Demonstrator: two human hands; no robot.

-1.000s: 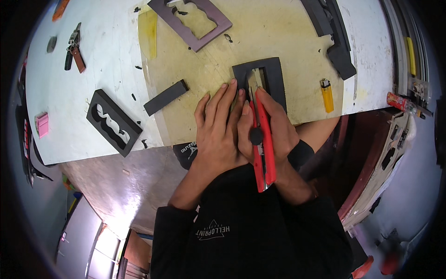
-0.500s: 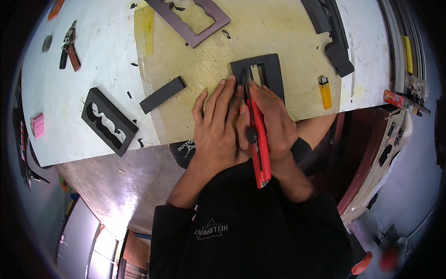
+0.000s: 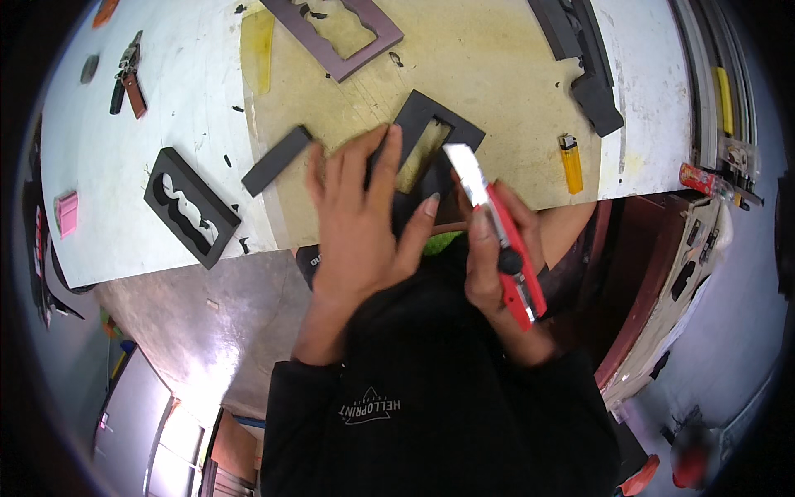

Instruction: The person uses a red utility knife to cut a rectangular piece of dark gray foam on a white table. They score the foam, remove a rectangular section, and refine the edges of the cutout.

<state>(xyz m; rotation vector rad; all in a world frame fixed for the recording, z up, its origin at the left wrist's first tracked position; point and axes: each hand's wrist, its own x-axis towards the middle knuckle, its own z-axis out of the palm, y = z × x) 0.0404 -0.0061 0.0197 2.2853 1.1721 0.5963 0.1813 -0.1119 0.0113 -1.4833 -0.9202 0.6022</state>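
A black foam frame (image 3: 426,104) with a rectangular window lies slanted on the yellowish cutting mat, its near end partly hidden by my hands. My left hand (image 3: 360,211) rests along its left side with fingers stretched and spread; the index fingertip touches the frame and the thumb lies by its near end. In my right hand (image 3: 484,261) is a red utility knife (image 3: 515,261), blade out and pointing up and left over the frame's right edge. Some right fingers are hidden behind the knife. Left of my left hand lies a black foam strip (image 3: 276,160).
A wavy-cut black foam frame (image 3: 157,195) lies left, a purplish one (image 3: 344,70) at the far side. Yellow lighter (image 3: 571,166) and black foam pieces (image 3: 596,99) are right. Keys (image 3: 128,83) and a pink object (image 3: 66,214) sit far left. The table's near edge is close.
The foam frame has turned clockwise and shifted slightly left. My right hand has drawn the knife back, right and nearer, off the frame's window. My left hand has moved left, its fingers spreading.
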